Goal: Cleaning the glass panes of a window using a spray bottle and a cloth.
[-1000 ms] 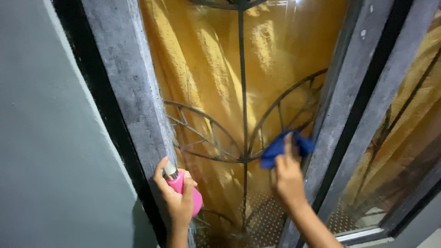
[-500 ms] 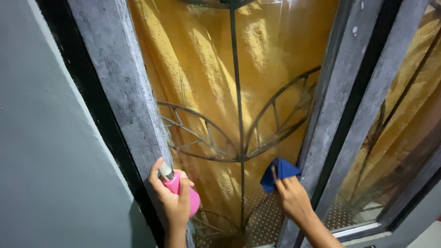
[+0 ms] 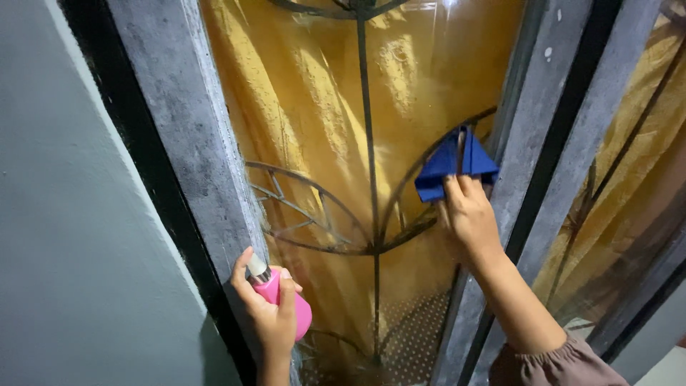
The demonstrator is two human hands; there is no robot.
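Note:
My right hand (image 3: pixel 469 212) presses a folded blue cloth (image 3: pixel 453 164) flat against the window glass (image 3: pixel 321 100), close to the grey frame post on the right. My left hand (image 3: pixel 270 309) grips a small pink spray bottle (image 3: pixel 284 299) with a silver nozzle, held low beside the left frame post (image 3: pixel 189 136). Behind the glass hang a yellow curtain and a dark metal grille (image 3: pixel 370 207) with curved bars.
A grey wall (image 3: pixel 71 236) fills the left side. A second glass panel (image 3: pixel 629 193) with the same curtain and grille stands to the right, past a dark-edged grey post (image 3: pixel 543 150). A perforated surface shows at the bottom of the pane.
My right hand has swept the blue cloth up the glass, from low near the bottom of the pane to mid-height by the right post. The left hand with the bottle has stayed put.

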